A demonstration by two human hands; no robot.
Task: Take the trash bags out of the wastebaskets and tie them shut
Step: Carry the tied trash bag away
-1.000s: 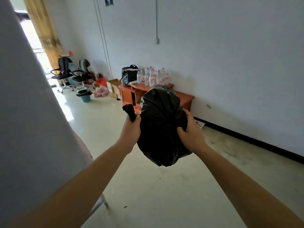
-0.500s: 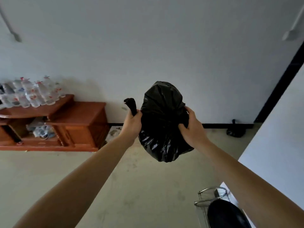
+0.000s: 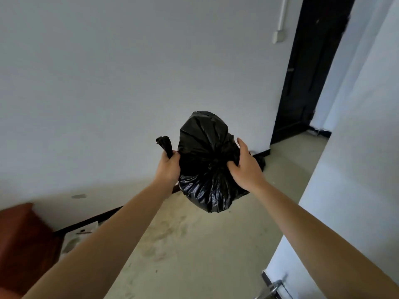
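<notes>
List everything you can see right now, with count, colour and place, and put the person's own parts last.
trash bag: one, black, held up in mid-air at centre, a twisted tail of it sticking up from the left fist
second bag: one, black, on the floor by the wall, mostly hidden behind the right hand
cabinet: one, reddish-brown wood, lower left against the wall, blurred
door: one, black, upper right
wall switch box: one, white, on the wall left of the door
metal fitting: one, silver, bottom right edge; cannot tell what it is
left hand: closed round the bag's twisted tail
right hand: gripping the bag's right side
</notes>
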